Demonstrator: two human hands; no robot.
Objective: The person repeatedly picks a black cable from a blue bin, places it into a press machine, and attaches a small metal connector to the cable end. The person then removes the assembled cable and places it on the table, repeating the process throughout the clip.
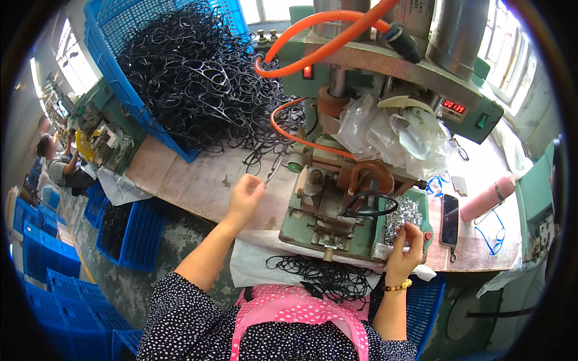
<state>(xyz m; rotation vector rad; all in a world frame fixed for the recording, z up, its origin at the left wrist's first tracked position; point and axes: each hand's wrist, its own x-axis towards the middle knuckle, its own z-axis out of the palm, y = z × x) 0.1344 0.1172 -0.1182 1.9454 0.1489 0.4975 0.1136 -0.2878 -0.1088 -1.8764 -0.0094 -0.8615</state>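
Head view, centre of frame: left hand (245, 195) raised over the wooden bench (198, 180), fingers pinched together on a thin black scissor-shaped piece (272, 171) that hangs down just right of the fingertips, beside the green press machine (337, 198)

Lower right of centre: right hand (404, 243), gold bracelet at the wrist, fingertips drawn together over the tray of small silvery parts (404, 213) at the machine's right edge; whether a part is gripped cannot be told

Upper left: tilted blue crate (129, 90) spilling a large tangled heap of black pieces (198, 78) onto the bench

Top centre: orange hoses (313, 24) looping around the grey machine column, clear plastic sheet (391, 129) bunched below, red digit display (454, 107) to the right

Right of frame: dark phone (449, 219) lying flat, pink bottle (487, 197) lying just beside it

Bottom centre: second small heap of black pieces (328, 274) on a white sheet at the bench edge, above the pink dotted apron (301, 313)

Far left: another person (57, 162) seated at a distant bench, blue crates stacked on the floor
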